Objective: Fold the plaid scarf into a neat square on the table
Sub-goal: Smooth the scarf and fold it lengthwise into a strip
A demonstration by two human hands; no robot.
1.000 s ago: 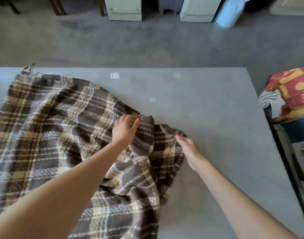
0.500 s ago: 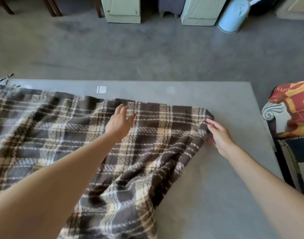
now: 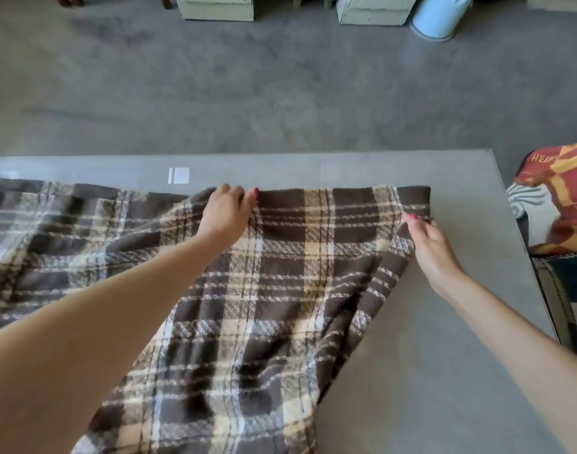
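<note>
1. A big brown and cream plaid scarf [image 3: 264,290] lies on the grey desk [image 3: 444,355]. It covers the left and middle of the desk, and its far edge runs close to the desk's far edge.
2. The left hand [image 3: 226,214] rests on the scarf's far edge, about halfway along the part I can see. Its fingers are curled down onto the cloth. I cannot tell if it pinches the edge or just presses it flat.
3. The right hand [image 3: 428,237] is at the scarf's far right corner. Its fingers are closed on the cloth there, so it looks like it holds the side edge just below the corner.
4. Between the two hands the far edge looks straight and flat.
5. Nearer to the person, the scarf is still bumpy. Its right edge slants in and has a lumpy fold under it.
6. I think this is the spreading-out step. No neat fold shows yet, so the job seems to be near its start.
7. Next, I think the near part needs a pull and a smoothing so the right edge lies straight. Then one side can be brought over to meet the other.
8. A small pale sticker [image 3: 178,175] sits on the desk just past the scarf's far edge.
</note>
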